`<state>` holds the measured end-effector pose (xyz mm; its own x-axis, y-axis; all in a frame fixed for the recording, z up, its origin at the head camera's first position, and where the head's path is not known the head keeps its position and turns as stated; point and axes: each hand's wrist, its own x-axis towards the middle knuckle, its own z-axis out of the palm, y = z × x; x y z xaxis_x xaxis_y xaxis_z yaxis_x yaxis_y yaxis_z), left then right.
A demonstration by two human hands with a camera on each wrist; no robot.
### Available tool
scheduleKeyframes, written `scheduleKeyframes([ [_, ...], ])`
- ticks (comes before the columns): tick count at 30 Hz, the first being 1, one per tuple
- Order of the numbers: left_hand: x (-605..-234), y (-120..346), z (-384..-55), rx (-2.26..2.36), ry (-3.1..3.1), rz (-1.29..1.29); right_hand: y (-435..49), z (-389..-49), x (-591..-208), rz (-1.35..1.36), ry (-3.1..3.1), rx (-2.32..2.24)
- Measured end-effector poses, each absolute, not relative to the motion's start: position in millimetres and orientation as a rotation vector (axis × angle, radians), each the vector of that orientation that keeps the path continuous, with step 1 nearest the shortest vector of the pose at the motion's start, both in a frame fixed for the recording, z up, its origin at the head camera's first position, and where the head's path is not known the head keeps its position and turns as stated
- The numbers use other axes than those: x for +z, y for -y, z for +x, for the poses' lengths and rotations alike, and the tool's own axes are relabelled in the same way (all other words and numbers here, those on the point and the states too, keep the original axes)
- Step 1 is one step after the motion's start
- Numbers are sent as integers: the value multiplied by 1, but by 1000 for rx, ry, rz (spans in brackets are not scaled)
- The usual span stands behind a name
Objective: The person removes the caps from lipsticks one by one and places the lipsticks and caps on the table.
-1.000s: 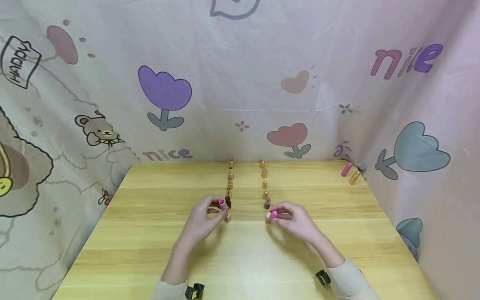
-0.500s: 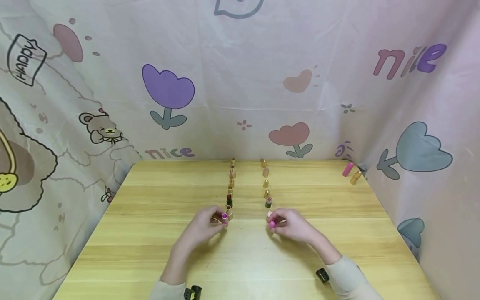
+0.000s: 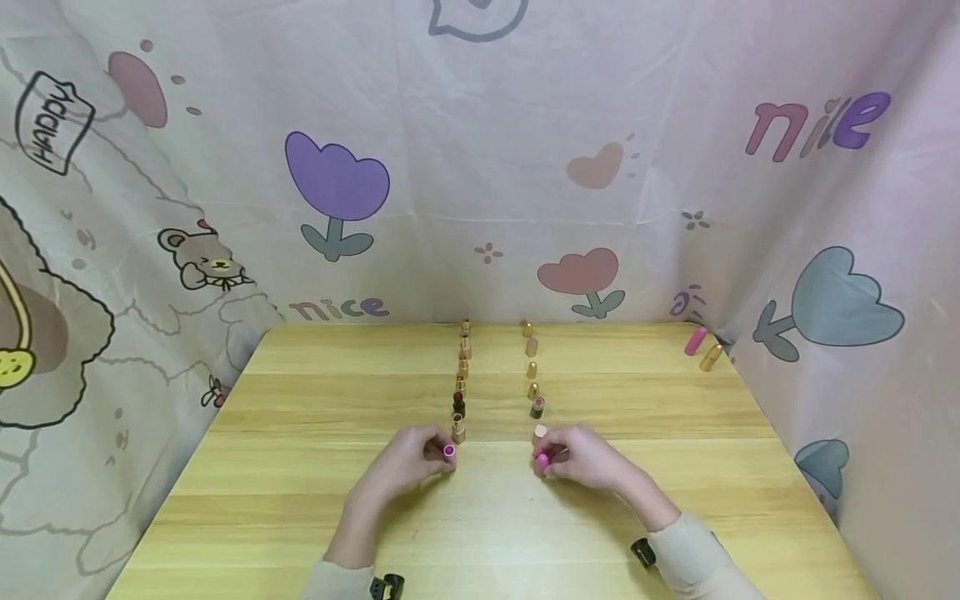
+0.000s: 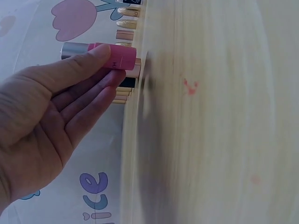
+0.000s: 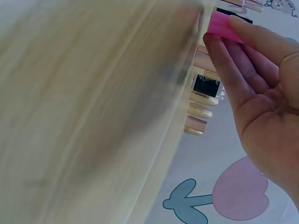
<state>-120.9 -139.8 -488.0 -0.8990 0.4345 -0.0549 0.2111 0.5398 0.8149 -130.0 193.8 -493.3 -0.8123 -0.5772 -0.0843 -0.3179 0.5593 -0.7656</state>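
My left hand point(image 3: 408, 460) pinches an uncapped lipstick point(image 4: 114, 57) with a pink base and silver collar between thumb and fingers, upright at the near end of the left row. A pink lipstick cap point(image 5: 223, 27) is pinched in my right hand point(image 3: 585, 457), low over the table in front of the right row. Just beyond the left hand stands a rose-gold open lipstick point(image 3: 458, 429), with a black one point(image 3: 459, 406) behind it. Past the right fingertips are a pale rose-gold cap point(image 3: 540, 433) and a clear-topped dark cap point(image 3: 537, 408).
Several more open lipsticks point(image 3: 463, 367) continue the left row to the back edge, facing gold and rose caps point(image 3: 532, 369) on the right. A closed pink lipstick point(image 3: 696, 341) and a gold one point(image 3: 710, 357) stand at the back right corner of the wooden table point(image 3: 300, 417). A printed curtain point(image 3: 465, 167) hangs behind.
Both hands have moved nearer to me and lower, the left with the pink lipstick, the right with its cap. The rose-gold lipstick and pale cap beyond them now show more fully.
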Motion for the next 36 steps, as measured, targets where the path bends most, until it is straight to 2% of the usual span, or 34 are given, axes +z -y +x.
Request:
scheduleKeyframes([
  [25,-499,139,-124,1277,-2512,552,-199,-130,-496,-748,-2331,-1203],
  [30,-502,142,-125,1322,-2472,536,-210,-129,-492,-780,-2342,-1189],
  [36,-504,147,-126,1402,-2403,529,-235,-133,-486,-722,-2370,-1400],
])
